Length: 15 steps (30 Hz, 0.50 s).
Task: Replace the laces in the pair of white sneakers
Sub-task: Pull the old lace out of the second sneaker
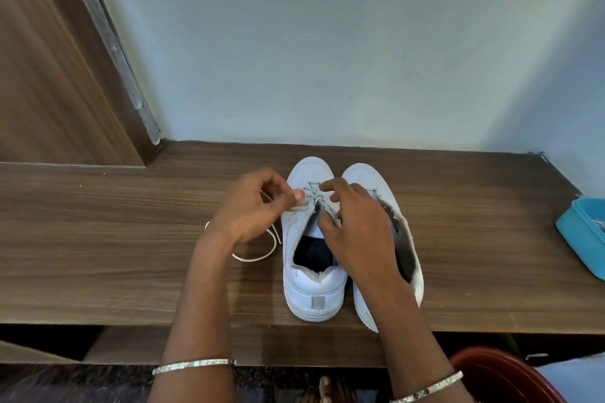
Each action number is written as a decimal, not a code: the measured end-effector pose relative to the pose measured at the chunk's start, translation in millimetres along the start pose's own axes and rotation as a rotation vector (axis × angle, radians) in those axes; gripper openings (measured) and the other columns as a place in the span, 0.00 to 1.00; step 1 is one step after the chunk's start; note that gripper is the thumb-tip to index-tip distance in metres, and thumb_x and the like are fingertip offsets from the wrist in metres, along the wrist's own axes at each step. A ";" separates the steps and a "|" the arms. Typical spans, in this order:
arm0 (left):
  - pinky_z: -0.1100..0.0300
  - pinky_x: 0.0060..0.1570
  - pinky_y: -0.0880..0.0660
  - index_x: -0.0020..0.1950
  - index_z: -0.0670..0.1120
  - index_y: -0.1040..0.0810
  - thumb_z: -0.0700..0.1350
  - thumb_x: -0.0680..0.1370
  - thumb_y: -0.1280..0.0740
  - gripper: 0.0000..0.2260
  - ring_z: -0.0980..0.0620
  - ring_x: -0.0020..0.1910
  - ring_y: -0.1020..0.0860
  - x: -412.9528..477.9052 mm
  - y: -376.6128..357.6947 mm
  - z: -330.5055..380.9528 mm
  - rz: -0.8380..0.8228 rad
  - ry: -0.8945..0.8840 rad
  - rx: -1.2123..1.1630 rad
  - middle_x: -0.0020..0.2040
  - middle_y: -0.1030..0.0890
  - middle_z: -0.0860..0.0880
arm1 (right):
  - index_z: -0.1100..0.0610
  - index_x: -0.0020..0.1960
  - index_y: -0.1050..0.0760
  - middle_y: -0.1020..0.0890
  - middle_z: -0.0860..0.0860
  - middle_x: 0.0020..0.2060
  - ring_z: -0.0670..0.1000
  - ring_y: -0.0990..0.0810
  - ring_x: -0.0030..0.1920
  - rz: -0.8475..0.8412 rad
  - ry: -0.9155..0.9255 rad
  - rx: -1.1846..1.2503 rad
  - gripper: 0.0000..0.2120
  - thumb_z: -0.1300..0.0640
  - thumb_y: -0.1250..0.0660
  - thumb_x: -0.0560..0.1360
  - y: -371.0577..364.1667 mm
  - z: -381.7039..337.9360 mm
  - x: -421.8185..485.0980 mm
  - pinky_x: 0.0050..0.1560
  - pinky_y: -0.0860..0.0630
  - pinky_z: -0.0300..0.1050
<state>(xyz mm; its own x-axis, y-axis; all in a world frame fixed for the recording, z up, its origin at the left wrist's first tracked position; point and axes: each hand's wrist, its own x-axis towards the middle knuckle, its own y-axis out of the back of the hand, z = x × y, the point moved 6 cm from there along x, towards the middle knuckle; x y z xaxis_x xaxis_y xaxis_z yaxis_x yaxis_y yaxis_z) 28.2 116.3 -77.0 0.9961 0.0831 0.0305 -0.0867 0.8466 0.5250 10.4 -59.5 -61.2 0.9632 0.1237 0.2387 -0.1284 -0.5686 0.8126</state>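
Two white sneakers stand side by side on a wooden shelf (131, 239), toes toward the wall. The left sneaker (312, 288) has a white lace (314, 196) crossing its lower eyelets. My left hand (252, 209) pinches one strand of that lace at the shoe's left side. A loose loop of the lace (258, 255) trails on the shelf beside the shoe, partly under my left wrist. My right hand (353, 229) rests over the tongue, fingers on the lace at the eyelets. It covers much of the right sneaker (366, 177), which shows no lace.
A blue plastic box (582, 235) sits at the shelf's right end. A wall rises just behind the shoes, and a wooden door frame (65, 75) stands at the left. A reddish-brown tub (497, 373) is below the shelf at the lower right.
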 end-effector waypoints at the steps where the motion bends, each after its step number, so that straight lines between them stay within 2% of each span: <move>1: 0.57 0.40 0.25 0.43 0.52 0.19 0.58 0.70 0.23 0.12 0.56 0.37 0.21 -2.2 -9.6 1.7 -0.135 0.001 -0.019 0.39 0.18 0.52 | 0.49 0.67 0.27 0.21 0.49 0.58 0.49 0.22 0.55 -0.004 0.020 -0.013 0.17 0.56 0.33 0.78 -2.1 -1.3 1.0 0.49 0.25 0.43; 3: 0.61 0.38 0.27 0.43 0.53 0.19 0.58 0.68 0.21 0.13 0.60 0.35 0.22 -3.5 -19.7 1.1 -0.216 0.005 0.020 0.38 0.18 0.53 | 0.49 0.67 0.26 0.24 0.49 0.63 0.51 0.25 0.61 -0.029 0.029 -0.052 0.18 0.57 0.33 0.78 -7.5 -2.1 2.4 0.55 0.24 0.46; 6: 0.64 0.37 0.26 0.42 0.54 0.20 0.57 0.67 0.20 0.13 0.62 0.33 0.21 0.1 -19.6 2.8 -0.155 -0.019 0.112 0.38 0.17 0.54 | 0.49 0.68 0.26 0.26 0.49 0.65 0.51 0.27 0.65 -0.060 0.032 -0.106 0.19 0.57 0.32 0.78 -13.7 -2.0 2.6 0.59 0.23 0.48; 8: 0.62 0.37 0.23 0.41 0.53 0.20 0.51 0.69 0.21 0.09 0.60 0.33 0.20 -1.8 -18.2 6.3 -0.151 -0.029 0.098 0.36 0.17 0.55 | 0.49 0.67 0.25 0.24 0.48 0.63 0.50 0.26 0.63 -0.033 0.024 -0.113 0.17 0.55 0.32 0.79 -14.2 -2.6 2.7 0.57 0.25 0.45; 11: 0.59 0.30 0.21 0.40 0.46 0.20 0.40 0.73 0.25 0.05 0.56 0.31 0.18 -5.7 -14.1 7.5 -0.145 0.010 0.036 0.31 0.18 0.54 | 0.49 0.61 0.25 0.21 0.47 0.54 0.50 0.24 0.56 0.046 0.011 -0.119 0.11 0.52 0.32 0.79 -14.1 -5.7 1.2 0.49 0.26 0.44; 15: 0.58 0.29 0.20 0.38 0.42 0.20 0.38 0.73 0.26 0.06 0.53 0.31 0.17 -7.5 -9.3 4.7 -0.153 0.057 -0.010 0.30 0.18 0.51 | 0.49 0.55 0.26 0.20 0.47 0.48 0.50 0.23 0.48 0.086 0.021 -0.162 0.06 0.53 0.33 0.79 -17.5 -8.3 1.7 0.42 0.25 0.46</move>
<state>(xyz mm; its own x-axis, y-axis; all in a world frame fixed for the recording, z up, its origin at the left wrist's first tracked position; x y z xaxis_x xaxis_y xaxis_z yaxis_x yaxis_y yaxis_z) 21.6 105.3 -78.1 0.9950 -0.0182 -0.0979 0.0660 0.8569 0.5112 12.3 -42.5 -70.6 0.9421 0.0980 0.3207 -0.2481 -0.4400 0.8631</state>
